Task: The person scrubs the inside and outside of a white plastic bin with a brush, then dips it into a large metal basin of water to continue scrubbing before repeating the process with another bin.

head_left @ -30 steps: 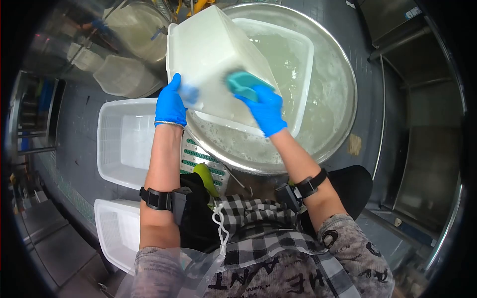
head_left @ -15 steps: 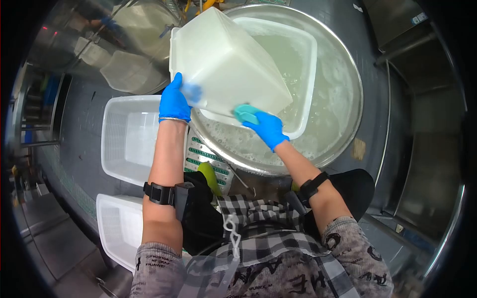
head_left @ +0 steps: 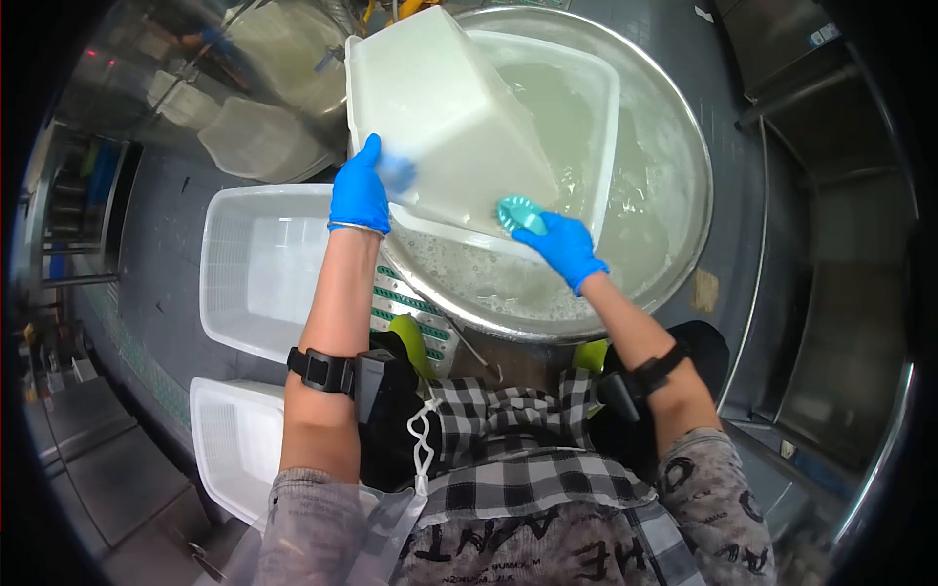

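Observation:
My left hand, in a blue glove, grips the rim of a translucent white tub at its lower left; some fingers show faintly through the wall. The tub is tilted, its outer side towards me, over a large round metal basin of cloudy, foamy water. My right hand, also gloved in blue, holds a teal scrubbing brush by the tub's lower right corner, its bristles partly showing. Another white tub lies in the water behind the held one.
Two white baskets stand on the floor at left, an upper one and a lower one. A drain grate lies below the basin's left side. Metal equipment lines the right; a reflective metal surface is at upper left.
The brush and my right hand have moved right, and the brush has turned to show its bristles. My left hand and the held tub have shifted slightly right, the tub's tilt changing a little.

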The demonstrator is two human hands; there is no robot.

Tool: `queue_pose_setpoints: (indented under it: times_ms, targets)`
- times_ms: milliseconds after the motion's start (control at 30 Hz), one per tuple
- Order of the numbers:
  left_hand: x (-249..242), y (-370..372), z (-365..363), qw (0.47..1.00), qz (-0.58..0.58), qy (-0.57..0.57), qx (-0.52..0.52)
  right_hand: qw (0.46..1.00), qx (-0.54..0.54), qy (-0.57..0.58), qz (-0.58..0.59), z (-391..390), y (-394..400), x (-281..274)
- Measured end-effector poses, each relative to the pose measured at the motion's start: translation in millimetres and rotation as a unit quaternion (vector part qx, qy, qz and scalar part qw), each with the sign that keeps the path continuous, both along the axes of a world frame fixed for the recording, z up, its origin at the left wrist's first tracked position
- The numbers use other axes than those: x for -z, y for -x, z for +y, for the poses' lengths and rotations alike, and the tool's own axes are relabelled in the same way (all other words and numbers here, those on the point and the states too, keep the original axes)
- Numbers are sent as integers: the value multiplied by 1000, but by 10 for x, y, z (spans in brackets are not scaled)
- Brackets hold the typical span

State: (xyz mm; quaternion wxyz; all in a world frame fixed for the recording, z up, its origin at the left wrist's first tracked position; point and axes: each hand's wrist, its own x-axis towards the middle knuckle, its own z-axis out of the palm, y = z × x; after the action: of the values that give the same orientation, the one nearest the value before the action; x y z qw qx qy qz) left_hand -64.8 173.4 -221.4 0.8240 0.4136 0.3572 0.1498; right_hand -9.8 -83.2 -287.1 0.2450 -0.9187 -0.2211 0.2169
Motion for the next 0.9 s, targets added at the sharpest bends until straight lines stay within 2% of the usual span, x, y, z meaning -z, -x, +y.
queue_pose_setpoints:
  times_ms: [67,100,133,167,200,267,367,467,600,667,700,800,833,900]
  targets:
    - [-42,-40,-30,1000,1,-19,-8,996,41,-71,-17,-143,-98,-373]
    - [-51,-61,-46,1000,0,-23,-5,996,43,-72,-19,-228,-123,-596]
    - [-59,-96,-56,1000,-2,-27,-3,983,99,-153,11,-318,-131,-822]
    - [-54,-161,-53,1000,-5,-30,-2,959,154,-234,42,-401,-152,-934]
    - [-47,-248,-51,999,-24,-31,-2,959,154,-236,40,-490,-199,-952]
    - [-4,-381,-89,999,-40,-35,-3,919,253,-302,23,-668,-299,-951]
    - [106,-449,-207,998,-20,-51,10,910,266,-318,21,-839,-464,-970]
    - [382,-444,-248,992,-23,-126,9,894,277,-353,1,-915,-521,-1022]
    - [374,-400,-349,988,-22,-155,-14,882,285,-375,1,-1005,-530,-1079]
    - [517,-326,-409,974,5,-225,-29,883,284,-374,-14,-1043,-542,-1091]
    - [564,-294,-498,968,-16,-250,-25,880,286,-378,-14,-1069,-559,-1088]
    - [595,-350,-538,963,-38,-265,-40,882,285,-376,-11,-1119,-587,-1083]
    - [490,-433,-509,958,-10,-283,-43,878,287,-383,5,-1113,-582,-1122]
    - [335,-664,-457,967,-32,-244,-62,874,291,-389,20,-1094,-572,-1132]
